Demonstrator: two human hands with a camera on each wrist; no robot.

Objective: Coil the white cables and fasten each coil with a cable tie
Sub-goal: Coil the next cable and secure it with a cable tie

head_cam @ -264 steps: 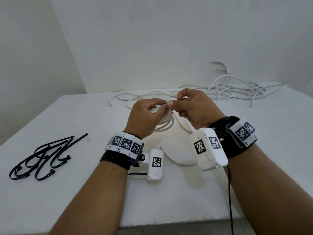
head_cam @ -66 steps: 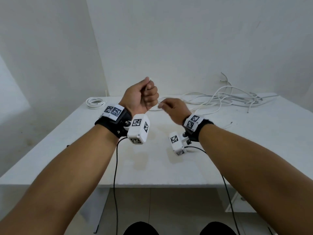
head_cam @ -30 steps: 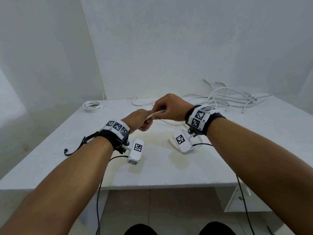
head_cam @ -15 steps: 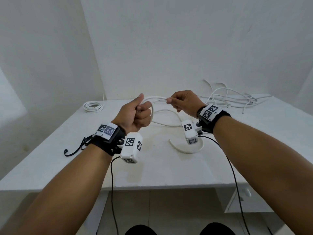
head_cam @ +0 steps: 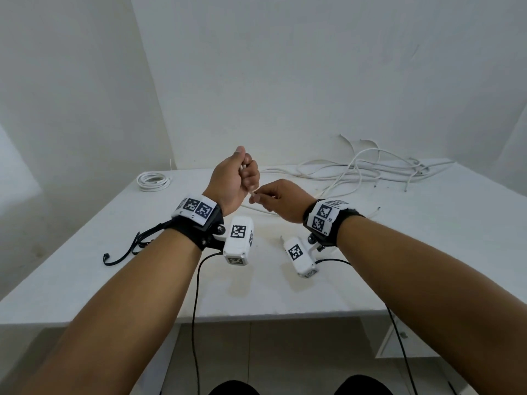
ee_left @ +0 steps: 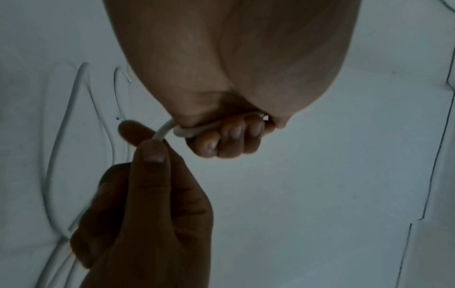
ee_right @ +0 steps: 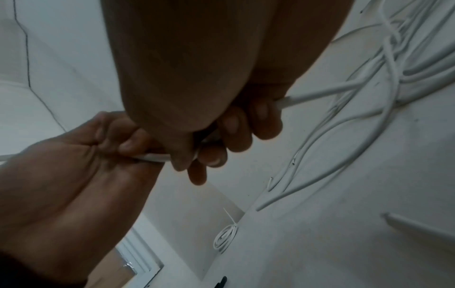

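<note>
My left hand (head_cam: pixel 242 178) is raised above the table in a fist and grips a white cable (ee_left: pixel 182 132) that curves out under its curled fingers (ee_left: pixel 221 140). Just below and to the right, my right hand (head_cam: pixel 266 198) pinches the same cable between thumb and fingers (ee_right: pixel 221 140). From the right hand the cable (ee_right: pixel 320 93) runs back to the loose pile of white cables (head_cam: pixel 370 172) at the table's back right. One coil (head_cam: pixel 153 181), fastened with a tie, lies at the back left corner.
Black cable ties (head_cam: pixel 128 249) lie near the table's (head_cam: pixel 285 295) left edge, partly hidden by my left wrist. A loose cable end (head_cam: pixel 370 213) lies right of my right wrist. The walls stand close behind and to the left.
My right hand has dropped and moved left until it is next to the left fist. The open loop between the hands has closed up. The left hand has risen slightly.
</note>
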